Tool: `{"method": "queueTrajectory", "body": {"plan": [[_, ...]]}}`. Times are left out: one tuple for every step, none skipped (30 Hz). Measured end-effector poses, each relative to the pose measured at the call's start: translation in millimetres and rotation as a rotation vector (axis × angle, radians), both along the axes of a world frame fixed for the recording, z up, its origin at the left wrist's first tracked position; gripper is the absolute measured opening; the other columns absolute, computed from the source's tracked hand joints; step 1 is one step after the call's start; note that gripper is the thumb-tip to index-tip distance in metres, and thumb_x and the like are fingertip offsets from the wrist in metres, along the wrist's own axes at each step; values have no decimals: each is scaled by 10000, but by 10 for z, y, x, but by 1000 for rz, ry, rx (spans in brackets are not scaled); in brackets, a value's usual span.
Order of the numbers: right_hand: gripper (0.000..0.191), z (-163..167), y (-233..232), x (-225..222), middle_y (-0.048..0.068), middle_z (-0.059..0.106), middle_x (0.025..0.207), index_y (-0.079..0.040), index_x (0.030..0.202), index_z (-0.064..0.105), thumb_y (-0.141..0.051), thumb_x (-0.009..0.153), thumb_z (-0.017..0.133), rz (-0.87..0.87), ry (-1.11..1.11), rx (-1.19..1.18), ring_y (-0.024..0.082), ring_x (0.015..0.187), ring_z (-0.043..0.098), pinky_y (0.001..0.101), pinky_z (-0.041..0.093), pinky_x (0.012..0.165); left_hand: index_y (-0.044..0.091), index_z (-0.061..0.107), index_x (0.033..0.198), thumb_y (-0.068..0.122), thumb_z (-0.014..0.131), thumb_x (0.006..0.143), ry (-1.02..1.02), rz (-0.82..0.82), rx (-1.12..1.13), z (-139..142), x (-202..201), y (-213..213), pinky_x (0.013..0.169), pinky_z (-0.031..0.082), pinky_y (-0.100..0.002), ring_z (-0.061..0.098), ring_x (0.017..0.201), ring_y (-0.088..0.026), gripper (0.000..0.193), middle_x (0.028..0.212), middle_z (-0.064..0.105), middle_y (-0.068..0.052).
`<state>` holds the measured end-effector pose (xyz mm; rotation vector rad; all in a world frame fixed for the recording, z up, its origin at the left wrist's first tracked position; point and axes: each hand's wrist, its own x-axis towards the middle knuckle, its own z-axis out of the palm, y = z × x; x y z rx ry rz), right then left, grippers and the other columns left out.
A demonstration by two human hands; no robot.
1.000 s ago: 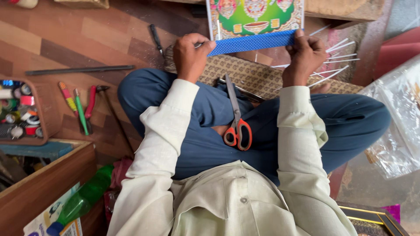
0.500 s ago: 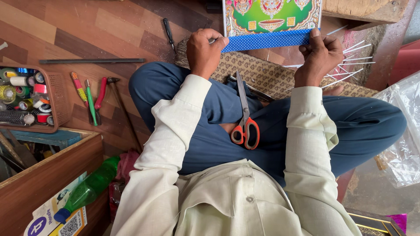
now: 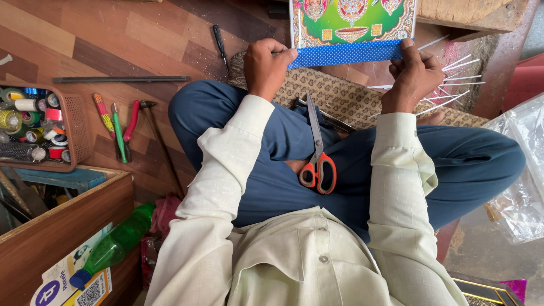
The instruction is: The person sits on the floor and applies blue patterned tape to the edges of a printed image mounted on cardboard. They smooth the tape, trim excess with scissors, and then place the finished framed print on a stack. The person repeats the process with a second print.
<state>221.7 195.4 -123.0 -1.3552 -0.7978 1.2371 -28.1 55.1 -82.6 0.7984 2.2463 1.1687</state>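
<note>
since half a sec ago both hands have slid a bit lower in my view, w/ the blue strip still stretched between them, and the floor tools on the left sit further down-frame too; nothing else looks shifted. left hand [image 3: 267, 63] has its grip pinched shut on the left end of the blue dotted tape strip [image 3: 345, 53], fingers curled, thumb on top. right hand [image 3: 412, 71] pinches the right end the same way, fingers pressed together over the strip's edge. strip runs level across the bottom edge of the green decorated picture [image 3: 351, 22], touching it, just above the patterned mat [image 3: 340, 99]. orange-handled scissors [image 3: 316, 156] lie on my lap, blades pointing up toward the mat, handles near the shirt hem, not touched by either hand. thin white sticks [image 3: 453, 73] fan out on the floor just right of the right hand. on the wood floor [image 3: 113, 39] to the left: a black screwdriver [image 3: 220, 45] near the left hand, a long dark rod [image 3: 122, 79], a hammer [image 3: 161, 141], red-handled pliers [image 3: 131, 122] and a green-handled tool [image 3: 118, 133] side by side. brown basket [image 3: 76, 130] w/ tape rolls sits far left. green bottle [image 3: 113, 246] lies bottom left beside a wooden box [image 3: 62, 226]. clear plastic bag [image 3: 518, 170] at right edge.
</note>
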Motion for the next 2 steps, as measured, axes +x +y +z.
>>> {"method": "queueTrajectory", "body": {"plan": [[278,6,8,-5,133,713,675,-6,742,644,-104,826,891,-7,-35,-19,160,534,664,265,571,475,44,788,743,218,850,710,-12,-2,14,-12,-7,6,583,563,-338,748,605,-218,188,688,770,-103],[281,13,16,-3,139,711,667,8,747,653,-116,822,894,-13,-70,-37,163,524,659,263,569,471,42,789,744,217,848,709,-30,-2,7,-28,-8,14,594,566,-334,749,611,-217,188,692,772,-106]]}}
